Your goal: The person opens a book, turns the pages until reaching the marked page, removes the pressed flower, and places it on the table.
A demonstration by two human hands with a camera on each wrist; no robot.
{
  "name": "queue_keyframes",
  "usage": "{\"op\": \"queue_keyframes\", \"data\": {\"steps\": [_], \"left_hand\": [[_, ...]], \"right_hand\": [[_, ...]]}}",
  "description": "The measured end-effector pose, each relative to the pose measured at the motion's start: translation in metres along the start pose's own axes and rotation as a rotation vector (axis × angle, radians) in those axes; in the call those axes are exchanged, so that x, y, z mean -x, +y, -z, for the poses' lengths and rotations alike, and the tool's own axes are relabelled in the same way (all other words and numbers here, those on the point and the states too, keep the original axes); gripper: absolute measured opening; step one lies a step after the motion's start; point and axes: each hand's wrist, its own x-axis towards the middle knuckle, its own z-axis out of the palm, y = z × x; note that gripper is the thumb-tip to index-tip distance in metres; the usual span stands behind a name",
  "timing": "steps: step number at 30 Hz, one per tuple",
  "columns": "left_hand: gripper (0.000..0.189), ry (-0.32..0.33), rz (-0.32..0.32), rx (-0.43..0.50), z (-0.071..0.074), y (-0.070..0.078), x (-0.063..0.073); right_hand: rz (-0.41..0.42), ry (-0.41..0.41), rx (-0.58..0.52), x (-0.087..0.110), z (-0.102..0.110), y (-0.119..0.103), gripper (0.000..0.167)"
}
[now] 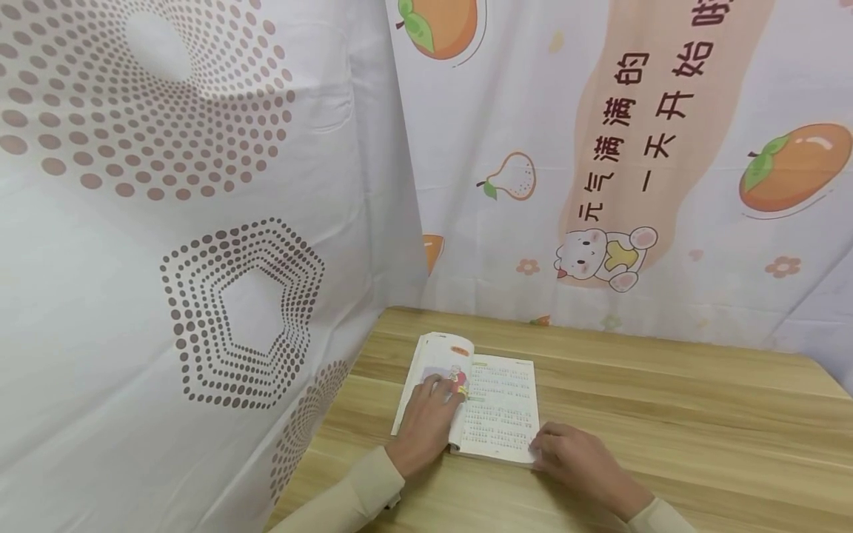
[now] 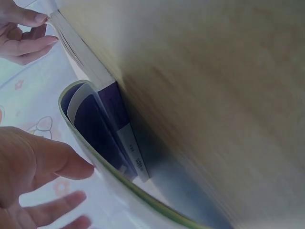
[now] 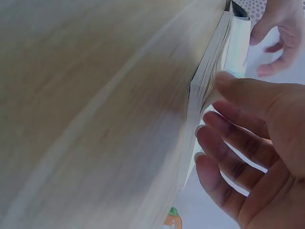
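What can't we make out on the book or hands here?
- Text on the book's right page, head view: too small to read.
- Left page's picture, head view: partly covered by the left hand.
- Page's near right corner, head view: hidden by the right hand.
- Spine lettering, left wrist view: small and blurred.
- Left sleeve, head view: cut off by the bottom edge.

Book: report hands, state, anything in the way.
Left hand resting on left page. Right hand at right page's near outer corner, fingers curled. Book open on table. Hands partly cover both pages; no other obstruction seen.
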Motion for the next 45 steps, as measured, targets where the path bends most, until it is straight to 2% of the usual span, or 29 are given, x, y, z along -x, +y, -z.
{"op": "queue_keyframes", "data": {"steps": [8,12,17,22,28,33,37,42,45], "left_hand": [[0.023,-0.076,-0.085,0.111,-0.002,0.003,0.001],[0.018,-0.088,-0.109,0.127,-0.004,0.008,0.001],[0.030,-0.102,-0.104,0.147,-0.004,0.015,-0.001],[0.051,-0.133,-0.099,0.113,-0.003,0.018,-0.001],[0.060,-0.114,-0.134,0.067,-0.006,0.019,0.000],[0.056,-0.082,-0.134,0.060,-0.009,0.019,0.001],[0.054,-0.086,-0.127,0.048,-0.010,0.020,0.001],[0.031,-0.063,-0.120,0.035,-0.008,0.021,0.002],[0.019,-0.018,-0.110,0.033,-0.008,0.020,0.002]], "right_hand": [[0.071,0.056,0.045,-0.001,-0.003,0.001,0.010],[0.128,0.101,0.104,-0.004,-0.003,0.000,0.018],[0.183,0.141,0.140,-0.009,-0.003,0.000,0.021],[0.170,0.160,0.091,-0.009,-0.001,-0.002,0.020],[0.112,0.186,0.028,-0.008,0.001,-0.004,0.024],[0.101,0.246,-0.015,-0.010,0.002,-0.004,0.028],[0.127,0.317,-0.041,-0.011,0.002,-0.004,0.025],[0.113,0.389,-0.106,-0.014,0.004,-0.005,0.013],[0.061,0.406,-0.117,-0.014,0.007,-0.006,0.031]]}}
